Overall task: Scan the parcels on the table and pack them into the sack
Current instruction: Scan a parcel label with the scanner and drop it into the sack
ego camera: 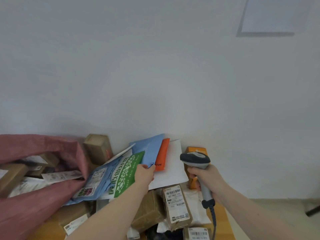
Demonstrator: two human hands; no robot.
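Presently my left hand (pixel 144 174) pinches the blue mailer (pixel 150 151); my right hand (pixel 206 178) grips the scanner (pixel 196 160) beside the red sack (pixel 34 170).

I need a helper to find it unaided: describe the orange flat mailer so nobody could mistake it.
Start at the pink sack on the left, then move right across the fanned mailers the left hand is gripping. The orange flat mailer lies between the plain blue mailer and a white envelope; it alone is bright orange and narrow.

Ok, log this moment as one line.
left hand: pinching blue mailer | right hand: holding scanner | sack: open, parcels inside
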